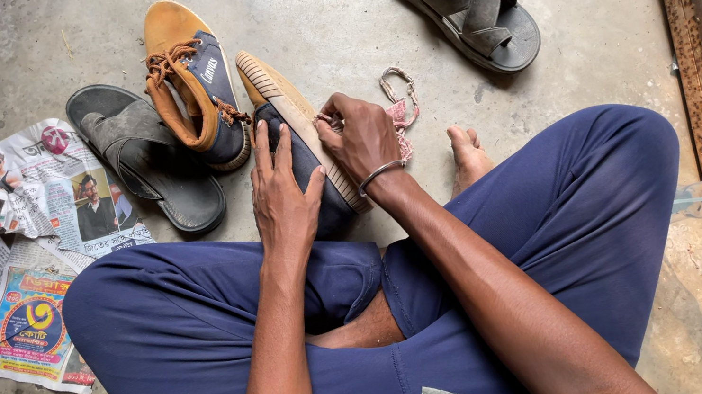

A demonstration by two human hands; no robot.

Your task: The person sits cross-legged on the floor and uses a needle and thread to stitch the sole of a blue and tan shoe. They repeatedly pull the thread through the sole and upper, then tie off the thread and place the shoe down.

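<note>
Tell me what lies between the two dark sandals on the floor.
In the head view, between the left sandal and the far sandal: the upright tan sneaker, then the shoe under both hands.
</note>
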